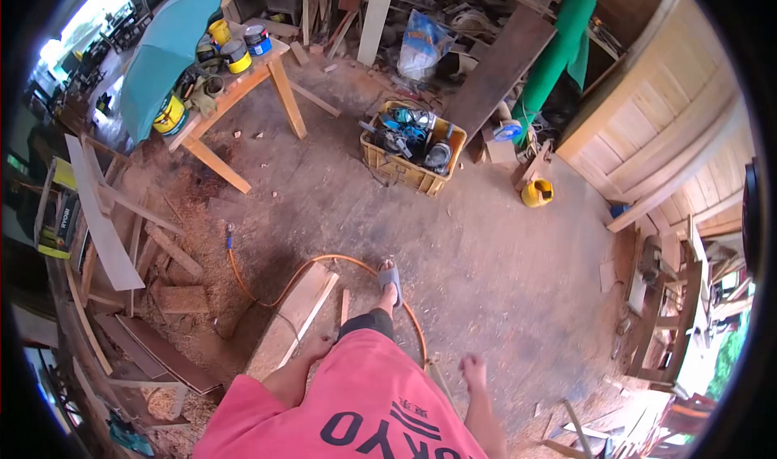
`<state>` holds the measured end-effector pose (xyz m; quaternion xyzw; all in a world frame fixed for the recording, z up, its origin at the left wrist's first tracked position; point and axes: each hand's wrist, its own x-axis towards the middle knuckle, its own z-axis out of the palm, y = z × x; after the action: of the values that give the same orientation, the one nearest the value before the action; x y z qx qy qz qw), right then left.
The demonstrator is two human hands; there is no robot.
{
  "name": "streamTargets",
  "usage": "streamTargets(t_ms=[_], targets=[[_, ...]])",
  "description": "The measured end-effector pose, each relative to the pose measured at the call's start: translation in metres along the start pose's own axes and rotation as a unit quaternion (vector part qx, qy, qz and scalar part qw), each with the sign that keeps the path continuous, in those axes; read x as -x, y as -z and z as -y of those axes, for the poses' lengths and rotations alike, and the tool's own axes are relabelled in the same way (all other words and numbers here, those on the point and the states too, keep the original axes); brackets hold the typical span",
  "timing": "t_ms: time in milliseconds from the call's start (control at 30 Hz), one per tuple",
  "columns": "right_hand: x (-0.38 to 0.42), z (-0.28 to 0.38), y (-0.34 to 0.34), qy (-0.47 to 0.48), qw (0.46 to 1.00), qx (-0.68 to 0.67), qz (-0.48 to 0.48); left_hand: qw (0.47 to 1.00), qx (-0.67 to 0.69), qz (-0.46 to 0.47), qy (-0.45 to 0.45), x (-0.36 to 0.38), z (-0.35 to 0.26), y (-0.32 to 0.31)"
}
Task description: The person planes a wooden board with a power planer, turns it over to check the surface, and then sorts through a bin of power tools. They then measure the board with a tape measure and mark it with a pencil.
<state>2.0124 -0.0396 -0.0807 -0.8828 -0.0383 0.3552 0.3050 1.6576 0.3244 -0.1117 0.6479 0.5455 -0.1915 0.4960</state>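
Observation:
My left hand (317,348) hangs low beside my dark shorts, near a thick wooden board (285,317); its fingers are too small and blurred to read. On the other side, my right hand (473,371) is held out over the floor, fingers loosely curled, and what they hold, if anything, is too small to make out. An orange hose (346,258) curves over the floor past my sandalled foot (389,279). Ahead sits a yellow crate (405,167) with power tools inside.
A wooden table (217,117) with paint cans and a teal umbrella (166,50) stands at upper left. Wood pieces and shavings lie at left. A yellow container (537,193), a green roll (554,62) and wooden panels (647,95) are at right.

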Motion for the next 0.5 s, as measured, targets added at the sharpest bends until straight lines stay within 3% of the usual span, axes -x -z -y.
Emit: streamTargets(t_ms=[67, 100, 200, 267, 367, 433, 500], targets=[[0.024, 0.014, 0.006, -0.121, 0.992, -0.007, 0.024, 0.999, -0.039, 0.021, -0.027, -0.067, -0.001, 0.008], [0.037, 0.024, 0.019, -0.191, 0.980, -0.005, 0.061, 1.000, -0.012, -0.007, 0.015, -0.087, -0.025, 0.019], [0.038, 0.054, 0.050, -0.158, 0.984, 0.073, 0.040, 0.992, 0.069, -0.100, -0.043, -0.147, -0.125, 0.057], [0.024, 0.045, 0.056, -0.163, 0.985, 0.060, 0.015, 0.979, 0.141, -0.062, -0.130, -0.176, -0.196, 0.089], [-0.017, 0.089, 0.058, -0.198, 0.978, 0.018, -0.057, 0.960, 0.248, -0.027, -0.125, -0.197, -0.310, 0.116], [-0.050, 0.160, 0.068, -0.177, 0.984, -0.026, -0.011, 0.964, 0.245, 0.019, -0.104, -0.189, -0.384, 0.136], [-0.095, 0.200, 0.073, -0.152, 0.988, -0.023, 0.022, 0.963, 0.243, 0.051, -0.106, -0.208, -0.410, 0.131]])
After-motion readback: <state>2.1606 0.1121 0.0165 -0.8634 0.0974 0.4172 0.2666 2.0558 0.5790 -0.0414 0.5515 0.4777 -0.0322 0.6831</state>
